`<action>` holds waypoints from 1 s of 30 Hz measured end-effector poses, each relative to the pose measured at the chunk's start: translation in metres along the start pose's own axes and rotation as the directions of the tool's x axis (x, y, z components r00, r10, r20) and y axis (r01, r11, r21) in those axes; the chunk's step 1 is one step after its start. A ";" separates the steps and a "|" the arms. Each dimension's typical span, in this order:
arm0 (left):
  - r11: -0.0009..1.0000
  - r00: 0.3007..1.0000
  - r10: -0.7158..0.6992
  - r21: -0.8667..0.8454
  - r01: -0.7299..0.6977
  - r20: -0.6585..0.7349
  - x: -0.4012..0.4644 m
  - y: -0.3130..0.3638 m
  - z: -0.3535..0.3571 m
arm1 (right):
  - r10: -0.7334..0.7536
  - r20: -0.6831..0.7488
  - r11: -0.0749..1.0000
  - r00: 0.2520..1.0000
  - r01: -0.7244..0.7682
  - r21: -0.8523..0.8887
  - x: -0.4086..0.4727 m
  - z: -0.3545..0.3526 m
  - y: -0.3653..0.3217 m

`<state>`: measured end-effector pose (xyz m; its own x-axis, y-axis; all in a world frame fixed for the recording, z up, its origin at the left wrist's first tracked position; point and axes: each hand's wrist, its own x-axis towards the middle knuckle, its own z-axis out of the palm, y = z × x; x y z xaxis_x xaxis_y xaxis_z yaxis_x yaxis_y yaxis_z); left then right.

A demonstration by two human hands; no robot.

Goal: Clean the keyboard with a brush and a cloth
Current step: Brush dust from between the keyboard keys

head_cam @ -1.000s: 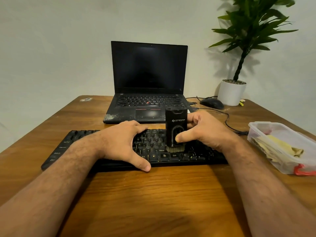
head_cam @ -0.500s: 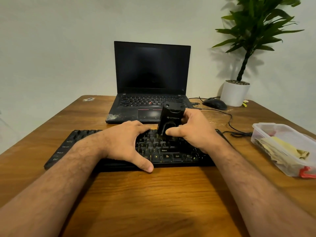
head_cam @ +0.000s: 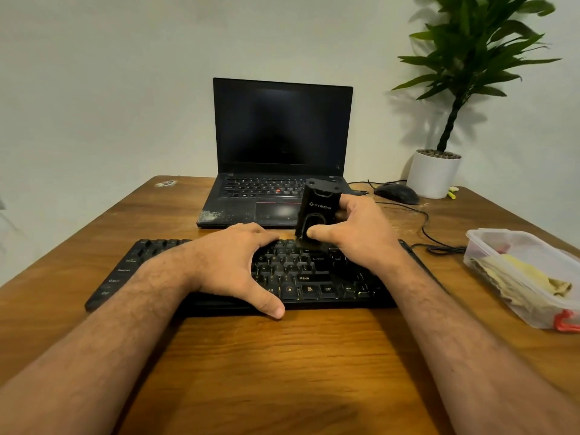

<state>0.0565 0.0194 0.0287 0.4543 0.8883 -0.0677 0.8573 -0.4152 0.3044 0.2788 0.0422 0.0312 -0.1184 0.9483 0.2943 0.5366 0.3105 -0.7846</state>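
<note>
Wooden table [head_cam: 282, 372]: left hand [head_cam: 232, 268] presses keyboard [head_cam: 314, 277] (fingers spread), right hand [head_cam: 354, 237] grips brush [head_cam: 317, 211].

We see our left hand [head_cam: 233, 265] and right hand [head_cam: 354, 235] bare, both forearms hairy, unsleeved, without rings or watch.

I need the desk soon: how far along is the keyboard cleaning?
Nothing looks finished yet. Brushing is in hand: the right hand holds the brush on the top rows of the keyboard, which the left hand steadies. Wiping is left: the cloth lies in its container.
</note>
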 end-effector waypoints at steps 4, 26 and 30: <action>1.000 1.000 -0.008 -0.005 0.008 0.013 0.001 -0.001 0.000 | -0.023 0.025 0.998 0.999 0.024 -0.051 0.002 0.009 -0.001; 0.976 0.993 -0.086 -0.191 0.101 0.081 0.023 0.029 -0.006 | -0.012 -0.050 1.000 0.999 0.011 -0.015 0.019 -0.016 0.007; 0.972 0.994 -0.083 -0.214 0.098 0.077 0.037 0.039 -0.010 | -0.019 0.009 0.996 1.000 0.020 -0.089 0.021 -0.039 0.010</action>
<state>0.1039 0.0382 0.0478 0.3986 0.9021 -0.1653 0.8260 -0.2748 0.4922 0.3142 0.0625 0.0505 -0.1362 0.9428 0.3043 0.6065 0.3222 -0.7269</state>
